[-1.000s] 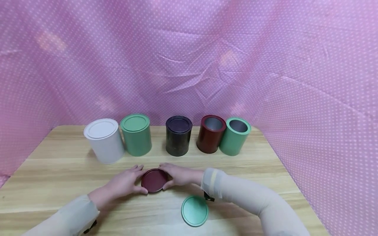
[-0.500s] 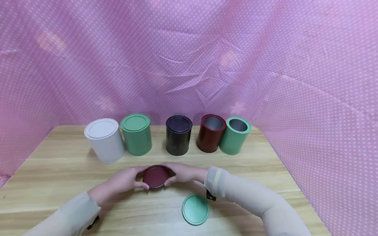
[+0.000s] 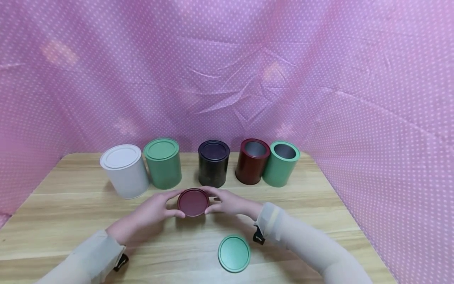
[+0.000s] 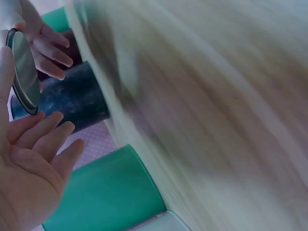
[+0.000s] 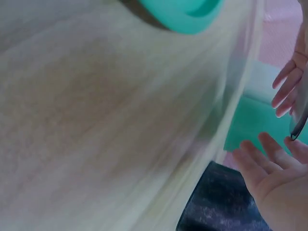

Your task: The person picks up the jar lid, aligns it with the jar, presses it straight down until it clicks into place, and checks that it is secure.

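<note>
- While we hold the dark red lid (image 3: 193,202) between both hands, it sits lifted off the tabletop (image 3: 319,205), roughly midway between the left and right edges and nearer the far edge than the green lid (image 3: 234,253).
- Our left hand (image 3: 152,213) pinches its left rim with thumb and fingertips; our right hand (image 3: 230,203) pinches the right rim the same way, the other fingers loosely spread.
- Being round, the lid has no long axis; its flat face tilts up toward us.
- From the lid, the open dark red can (image 3: 252,161) lies farther back and to the right, well apart, in the row along the far edge.
- Directly behind the lid stands the closed black can (image 3: 213,163), near our fingertips.
- Our right hand is the nearer one to the red can.
</note>
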`<state>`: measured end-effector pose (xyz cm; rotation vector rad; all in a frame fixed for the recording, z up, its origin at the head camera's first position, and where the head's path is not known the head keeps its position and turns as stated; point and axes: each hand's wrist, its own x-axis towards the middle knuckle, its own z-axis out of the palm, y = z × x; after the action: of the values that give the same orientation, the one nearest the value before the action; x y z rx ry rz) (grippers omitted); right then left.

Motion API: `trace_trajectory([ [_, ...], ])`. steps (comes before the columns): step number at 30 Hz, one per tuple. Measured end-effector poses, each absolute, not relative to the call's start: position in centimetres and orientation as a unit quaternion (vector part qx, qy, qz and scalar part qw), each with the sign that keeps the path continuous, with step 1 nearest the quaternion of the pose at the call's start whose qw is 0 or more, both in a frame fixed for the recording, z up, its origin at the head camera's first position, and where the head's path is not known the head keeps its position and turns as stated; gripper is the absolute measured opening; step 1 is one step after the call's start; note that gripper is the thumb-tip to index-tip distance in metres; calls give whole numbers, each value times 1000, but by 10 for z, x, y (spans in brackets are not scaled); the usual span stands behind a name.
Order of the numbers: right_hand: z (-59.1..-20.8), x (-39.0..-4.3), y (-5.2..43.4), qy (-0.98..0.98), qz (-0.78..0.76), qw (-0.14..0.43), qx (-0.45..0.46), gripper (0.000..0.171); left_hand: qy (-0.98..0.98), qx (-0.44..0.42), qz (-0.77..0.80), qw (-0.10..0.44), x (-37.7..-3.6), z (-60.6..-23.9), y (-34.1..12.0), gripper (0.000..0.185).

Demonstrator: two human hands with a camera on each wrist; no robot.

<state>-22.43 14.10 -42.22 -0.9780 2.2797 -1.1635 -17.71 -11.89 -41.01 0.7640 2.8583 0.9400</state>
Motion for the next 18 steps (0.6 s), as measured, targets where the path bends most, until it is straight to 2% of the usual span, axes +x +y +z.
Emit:
trace_trajectory([
  [6, -417, -224, 153, 814, -417, 164, -369, 68, 916, 240, 320, -5, -180, -409, -112, 77],
  [18, -402, -219, 179, 773, -492, 154, -371, 70, 891, 249, 379, -6, -187, -398, -90, 76],
])
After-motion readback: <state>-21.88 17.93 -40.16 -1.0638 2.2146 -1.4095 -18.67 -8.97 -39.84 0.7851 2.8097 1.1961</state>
